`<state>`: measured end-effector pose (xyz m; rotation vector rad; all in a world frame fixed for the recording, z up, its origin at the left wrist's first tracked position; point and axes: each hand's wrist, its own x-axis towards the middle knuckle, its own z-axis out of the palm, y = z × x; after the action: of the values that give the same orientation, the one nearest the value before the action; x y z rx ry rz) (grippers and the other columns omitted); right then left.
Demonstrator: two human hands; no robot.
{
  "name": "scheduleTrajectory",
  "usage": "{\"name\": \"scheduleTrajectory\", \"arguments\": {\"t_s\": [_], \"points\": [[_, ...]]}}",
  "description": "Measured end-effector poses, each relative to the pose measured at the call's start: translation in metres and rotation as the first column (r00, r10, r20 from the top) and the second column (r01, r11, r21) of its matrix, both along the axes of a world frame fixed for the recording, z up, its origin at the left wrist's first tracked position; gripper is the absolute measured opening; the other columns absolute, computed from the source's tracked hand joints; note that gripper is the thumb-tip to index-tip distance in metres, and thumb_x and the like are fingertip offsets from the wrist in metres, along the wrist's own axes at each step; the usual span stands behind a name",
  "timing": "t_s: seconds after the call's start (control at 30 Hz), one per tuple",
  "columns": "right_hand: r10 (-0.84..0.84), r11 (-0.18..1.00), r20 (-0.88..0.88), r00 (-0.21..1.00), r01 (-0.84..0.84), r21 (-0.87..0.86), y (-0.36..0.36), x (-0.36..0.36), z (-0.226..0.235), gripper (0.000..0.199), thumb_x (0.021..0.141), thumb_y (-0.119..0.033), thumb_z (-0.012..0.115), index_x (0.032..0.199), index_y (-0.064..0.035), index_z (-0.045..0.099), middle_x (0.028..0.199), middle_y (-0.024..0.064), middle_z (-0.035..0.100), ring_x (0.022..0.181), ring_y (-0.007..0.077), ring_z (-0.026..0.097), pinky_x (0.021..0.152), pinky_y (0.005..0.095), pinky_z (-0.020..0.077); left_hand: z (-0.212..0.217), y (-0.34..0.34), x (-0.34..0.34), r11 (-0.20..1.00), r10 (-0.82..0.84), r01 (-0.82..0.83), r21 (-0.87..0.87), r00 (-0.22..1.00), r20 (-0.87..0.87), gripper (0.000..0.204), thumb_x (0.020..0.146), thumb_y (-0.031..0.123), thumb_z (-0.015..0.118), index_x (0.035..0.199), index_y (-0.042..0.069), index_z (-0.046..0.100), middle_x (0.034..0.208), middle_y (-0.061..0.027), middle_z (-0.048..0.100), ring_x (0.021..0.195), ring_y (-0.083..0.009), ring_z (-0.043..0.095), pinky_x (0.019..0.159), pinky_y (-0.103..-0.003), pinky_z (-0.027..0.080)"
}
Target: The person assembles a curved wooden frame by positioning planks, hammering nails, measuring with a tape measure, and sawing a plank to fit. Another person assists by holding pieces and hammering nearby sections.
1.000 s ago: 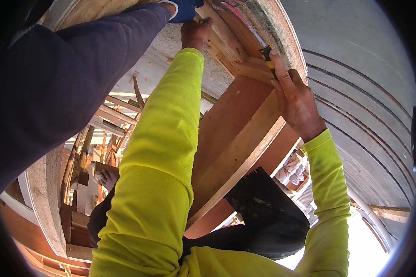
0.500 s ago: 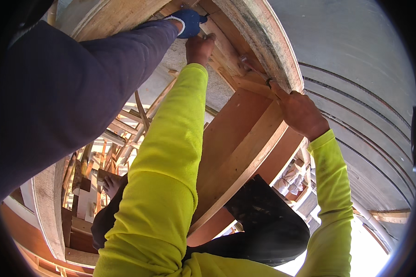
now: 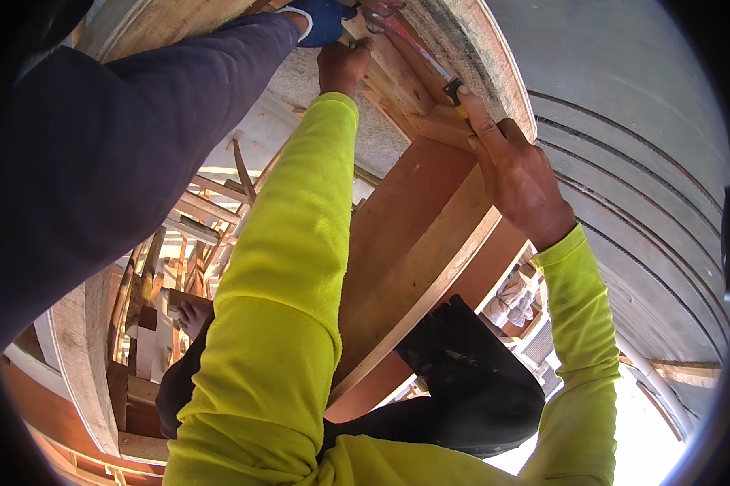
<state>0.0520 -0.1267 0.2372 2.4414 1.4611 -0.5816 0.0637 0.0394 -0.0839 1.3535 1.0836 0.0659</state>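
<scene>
My right hand (image 3: 520,180) is closed around the black and yellow grip of a hammer (image 3: 454,91). Its metal shaft slants up and left, and the reddish head is blurred at the top edge, just above a wooden frame. My left hand (image 3: 344,65), at the end of a yellow-green sleeve, is curled against a wooden strip (image 3: 393,77) inside the frame. What its fingers grip, if anything, is hidden. Right beside it rests another person's blue-gloved hand (image 3: 324,20), reaching in from the left in a dark sleeve (image 3: 203,81).
A curved wooden rib (image 3: 482,69) borders the work on the right. Below it runs a wooden beam (image 3: 429,279) along reddish-brown boards. A grey curved surface with dark bars (image 3: 624,154) fills the right side. Stacked timber (image 3: 158,300) lies down left, by the bent black-trousered leg (image 3: 470,389).
The hammer has swung up and away from the wooden corner to the top edge. My right wrist has tilted with it. My left hand stays by the strip, and the view has shifted slightly.
</scene>
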Motion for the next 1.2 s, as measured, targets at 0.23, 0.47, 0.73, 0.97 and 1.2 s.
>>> {"name": "scheduleTrajectory", "arguments": {"t_s": [0.23, 0.47, 0.73, 0.97, 1.2], "points": [[-0.006, 0.974, 0.025, 1.0, 0.012, -0.228, 0.006, 0.003, -0.003, 0.063, 0.098, -0.007, 0.058, 0.157, -0.0148, 0.036, 0.084, 0.024, 0.062, 0.071, 0.0434, 0.063, 0.067, 0.0529, 0.0502, 0.011, -0.008, 0.0, 0.994, 0.042, -0.042, 0.097, 0.999, 0.001, 0.068, 0.084, 0.05, 0.073, 0.107, -0.013, 0.07, 0.118, -0.0374, 0.064, 0.119, -0.043, 0.063, 0.101, -0.045, 0.052], [-0.143, 0.873, 0.033, 0.989, 0.141, -0.467, 0.011, 0.01, 0.0, 0.068, 0.095, -0.005, 0.055, 0.157, -0.02, 0.033, 0.089, 0.0235, 0.064, 0.075, 0.0425, 0.068, 0.065, 0.0528, 0.0565, 0.022, 0.011, -0.006, 0.978, -0.056, 0.053, -0.202, 0.998, -0.009, 0.064, 0.085, 0.047, 0.072, 0.1, -0.015, 0.07, 0.109, -0.0363, 0.068, 0.11, -0.0454, 0.067, 0.095, -0.045, 0.054], [-0.049, 0.984, 0.038, 0.998, 0.055, -0.169, 0.01, 0.005, 0.0, 0.071, 0.093, -0.004, 0.056, 0.158, -0.0225, 0.033, 0.086, 0.0204, 0.062, 0.075, 0.0419, 0.068, 0.066, 0.0508, 0.0579, 0.012, 0.011, -0.002, 0.987, 0.002, -0.001, -0.158, 1.0, 0.009, 0.07, 0.085, 0.047, 0.074, 0.113, -0.016, 0.066, 0.117, -0.0365, 0.066, 0.116, -0.0438, 0.065, 0.098, -0.044, 0.053], [-0.01, 0.998, 0.076, 0.997, 0.015, -0.053, 0.013, 0.005, -0.004, 0.064, 0.098, -0.01, 0.058, 0.157, -0.0179, 0.034, 0.083, 0.0221, 0.062, 0.072, 0.0432, 0.066, 0.064, 0.0519, 0.0544, -0.004, 0.007, 0.008, 0.999, 0.0, 0.002, -0.053, 0.999, 0.037, 0.049, 0.09, 0.043, 0.072, 0.085, -0.005, 0.072, 0.076, -0.011, 0.071, 0.057, -0.0208, 0.062, 0.053, -0.036, 0.051], [-0.007, 0.967, 0.06, 0.998, 0.022, -0.255, -0.001, 0.006, -0.007, 0.065, 0.098, -0.01, 0.058, 0.157, -0.0218, 0.035, 0.087, 0.0221, 0.061, 0.069, 0.0439, 0.064, 0.063, 0.053, 0.0539, -0.011, 0.006, 0.009, 0.995, 0.044, -0.046, 0.084, 0.999, 0.025, 0.052, 0.09, 0.045, 0.071, 0.084, -0.006, 0.07, 0.075, -0.0101, 0.07, 0.056, -0.0184, 0.061, 0.052, -0.034, 0.049]]}}
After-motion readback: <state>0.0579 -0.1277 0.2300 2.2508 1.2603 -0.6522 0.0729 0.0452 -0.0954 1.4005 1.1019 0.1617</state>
